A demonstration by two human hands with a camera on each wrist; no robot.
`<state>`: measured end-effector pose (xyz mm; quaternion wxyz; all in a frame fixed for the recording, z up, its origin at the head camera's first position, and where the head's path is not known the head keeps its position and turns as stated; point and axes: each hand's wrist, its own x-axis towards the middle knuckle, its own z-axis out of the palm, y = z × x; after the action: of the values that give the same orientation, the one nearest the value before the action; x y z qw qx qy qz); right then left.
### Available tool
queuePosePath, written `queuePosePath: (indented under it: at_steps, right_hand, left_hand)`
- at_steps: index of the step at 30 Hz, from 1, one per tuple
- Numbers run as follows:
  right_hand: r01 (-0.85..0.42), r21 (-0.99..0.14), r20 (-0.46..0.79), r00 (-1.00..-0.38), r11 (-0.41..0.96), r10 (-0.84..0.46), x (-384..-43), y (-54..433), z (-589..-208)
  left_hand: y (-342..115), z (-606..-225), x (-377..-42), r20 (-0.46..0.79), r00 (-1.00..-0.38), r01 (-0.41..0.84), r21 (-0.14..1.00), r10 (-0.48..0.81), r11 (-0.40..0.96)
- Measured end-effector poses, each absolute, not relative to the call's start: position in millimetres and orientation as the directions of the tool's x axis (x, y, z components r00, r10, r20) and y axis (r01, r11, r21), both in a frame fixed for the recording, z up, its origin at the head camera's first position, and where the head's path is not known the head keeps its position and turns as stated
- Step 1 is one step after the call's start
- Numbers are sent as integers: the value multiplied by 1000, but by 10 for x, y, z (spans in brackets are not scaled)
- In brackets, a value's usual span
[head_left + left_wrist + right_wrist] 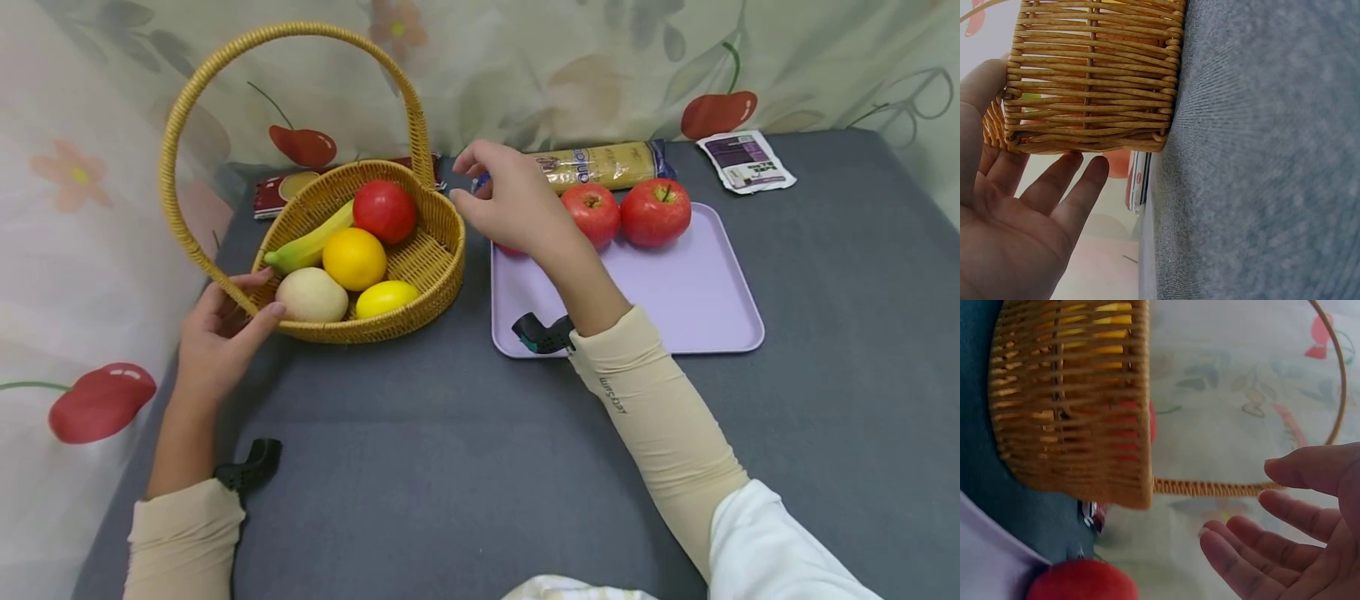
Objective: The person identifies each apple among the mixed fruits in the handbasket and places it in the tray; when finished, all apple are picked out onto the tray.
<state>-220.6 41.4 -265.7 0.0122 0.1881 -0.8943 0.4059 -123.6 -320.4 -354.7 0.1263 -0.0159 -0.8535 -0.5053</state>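
A wicker basket [348, 329] with a tall handle stands at the left back of the table. In it lie a banana [311, 242], a red round fruit [385, 212], an orange [354, 259], a lemon [386, 298] and a pale round fruit [312, 295]. My left hand [217, 333] holds the basket's left end by the handle's foot, thumb on the rim. Beside the basket's right end, my right hand [517, 196] hovers with fingers loosely bent and nothing in them. In the right wrist view, the fingers [1272, 544] appear near the handle.
A lilac tray [697, 325] carries red apples [656, 212], one mostly hidden by my right wrist. Behind it lie a pasta packet [600, 165] and a white-and-purple sachet [747, 162]. A dark red packet [281, 192] lies behind the basket, against the patterned curtain [600, 67].
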Motion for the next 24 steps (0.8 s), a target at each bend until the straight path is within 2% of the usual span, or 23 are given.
queuePosePath:
  at_steps: [11,19,24]
  right_hand:
    - [-435,-645,182,-886,628,-426,-2332,-67,-2809]
    - [-358,-628,103,-918,691,-382,-2432,-423,-3002]
    - [-288,-574,35,-944,767,-328,-2536,-587,-3094]
  left_hand:
    - [-3212,-3549,-1234,242,-965,164,856,-99,491]
    - [-3216,-3541,-1239,262,-962,189,844,-79,503]
    - [-3222,-3541,-1232,244,-966,168,848,-90,502]
